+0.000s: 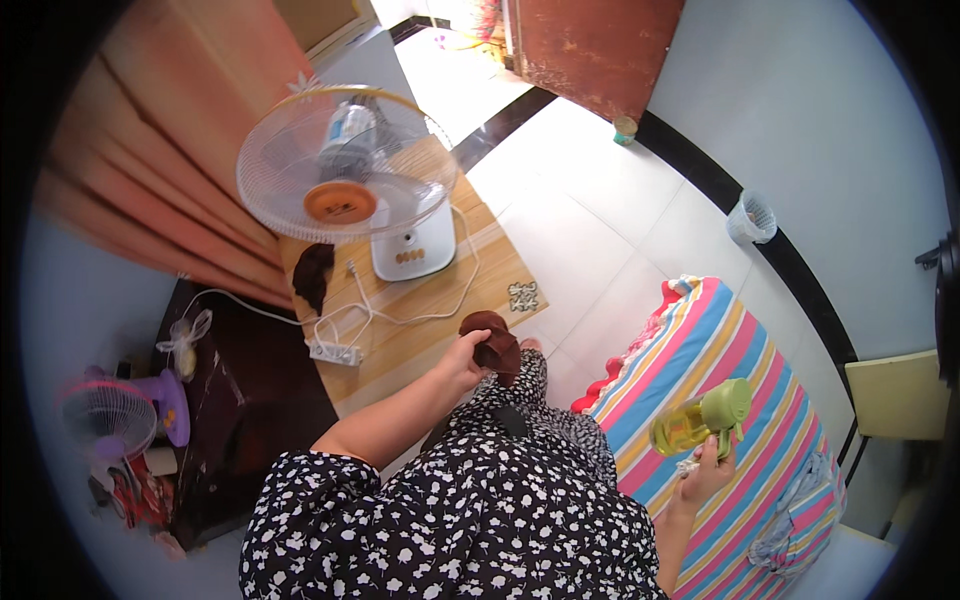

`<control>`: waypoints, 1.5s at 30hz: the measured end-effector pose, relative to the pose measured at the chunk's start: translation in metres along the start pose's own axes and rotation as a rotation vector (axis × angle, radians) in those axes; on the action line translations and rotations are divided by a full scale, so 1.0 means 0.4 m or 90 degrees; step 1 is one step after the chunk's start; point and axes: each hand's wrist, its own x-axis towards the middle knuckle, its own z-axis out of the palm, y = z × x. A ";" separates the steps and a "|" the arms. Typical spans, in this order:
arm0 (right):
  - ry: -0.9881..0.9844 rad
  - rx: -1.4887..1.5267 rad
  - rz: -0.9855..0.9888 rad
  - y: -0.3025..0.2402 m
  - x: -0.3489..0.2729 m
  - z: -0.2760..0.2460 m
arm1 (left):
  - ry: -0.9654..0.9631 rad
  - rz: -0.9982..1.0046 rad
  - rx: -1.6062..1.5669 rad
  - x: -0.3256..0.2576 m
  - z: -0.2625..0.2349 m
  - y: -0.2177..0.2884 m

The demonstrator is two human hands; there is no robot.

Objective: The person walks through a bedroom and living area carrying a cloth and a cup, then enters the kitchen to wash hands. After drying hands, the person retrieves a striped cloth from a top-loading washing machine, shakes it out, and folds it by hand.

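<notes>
Holding appears the step in hand: hands apart, the left hand (466, 362) gripping brown cloth (495, 343) nearer than the fan (413, 246), the right hand (708, 474) gripping a green-lidded bottle (690, 423) well right of the fan; its exact tilt is unclear. Any move calls for steady grip.

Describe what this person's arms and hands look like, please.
The left hand and right hand wear no gloves. The left forearm is bare below a loose black sleeve with a white floral print; the visible right forearm is bare too.
</notes>
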 end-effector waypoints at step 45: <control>-1.089 -0.179 -0.113 0.017 1.259 1.643 | 0.260 0.332 -0.671 0.608 0.732 0.418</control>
